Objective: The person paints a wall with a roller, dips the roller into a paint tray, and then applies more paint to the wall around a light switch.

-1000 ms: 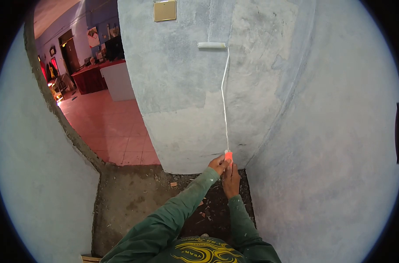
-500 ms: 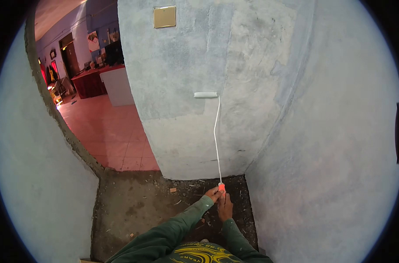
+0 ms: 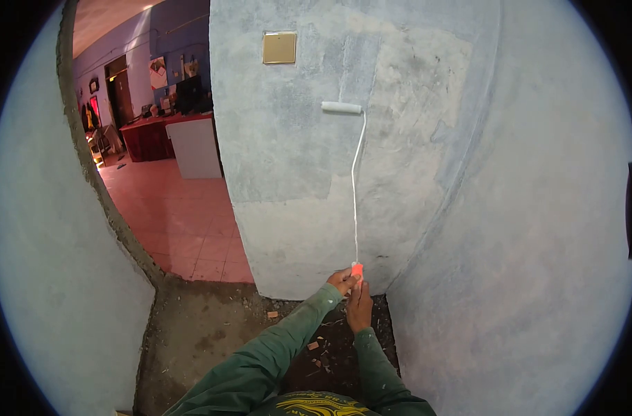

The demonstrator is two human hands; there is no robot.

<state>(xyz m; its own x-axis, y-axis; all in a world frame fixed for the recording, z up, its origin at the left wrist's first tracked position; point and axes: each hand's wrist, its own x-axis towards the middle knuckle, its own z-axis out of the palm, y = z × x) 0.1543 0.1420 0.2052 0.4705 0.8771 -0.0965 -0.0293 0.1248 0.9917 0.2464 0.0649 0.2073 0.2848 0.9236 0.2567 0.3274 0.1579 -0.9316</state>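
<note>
A paint roller (image 3: 342, 108) with a white sleeve lies against the wall (image 3: 288, 145), below and to the right of a gold switch plate (image 3: 279, 48). Its long white wire frame runs down to an orange handle. My left hand (image 3: 342, 281) is closed around that handle near its top. Just below and to the right, my right hand (image 3: 360, 310) also grips the handle, whose lower end is hidden by my fingers. Patches of bluish-grey coating cover the upper wall, with paler plaster below and to the right.
Side walls rise close on my left (image 3: 66, 229) and right (image 3: 524, 229). Rubble and brick chips lie on the rough floor (image 3: 205, 326). Through the opening on the left are a red-tiled floor (image 3: 177, 208) and a desk with a red cloth (image 3: 147, 141).
The roller has moved up the wall, closer to the switch plate's height. Both hands have risen with the handle, and the view has shifted slightly.
</note>
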